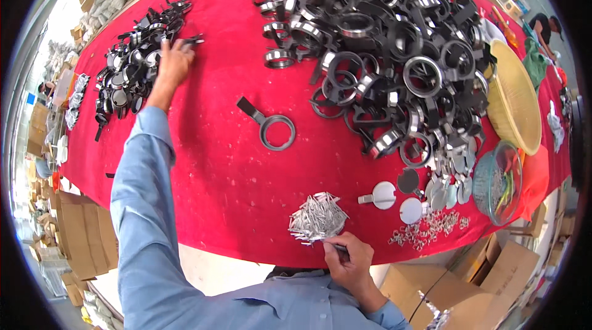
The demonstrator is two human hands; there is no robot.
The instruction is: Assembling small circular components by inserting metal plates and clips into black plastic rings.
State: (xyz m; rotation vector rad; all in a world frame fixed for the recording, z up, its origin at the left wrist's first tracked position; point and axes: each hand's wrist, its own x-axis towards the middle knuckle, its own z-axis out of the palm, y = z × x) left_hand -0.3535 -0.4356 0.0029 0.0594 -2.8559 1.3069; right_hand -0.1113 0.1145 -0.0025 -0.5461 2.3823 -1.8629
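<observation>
At the far left, my left hand reaches over the right side of a pile of black ring-shaped parts with flat lids. Its fingers are blurred, and a dark piece shows right beside them; whether they grip it cannot be made out. Close to my body, my right hand is closed round a slim dark tool, mostly hidden by the fingers. The tool's end points toward a heap of small silvery pins. Between the hands, a single black ring with a handle lies on the red cloth.
A big heap of black rings covers the far right. Nearer are round grey lids and small metal clips. A yellow basket and a glass bowl stand at the right edge. Cardboard boxes are below the table's edge.
</observation>
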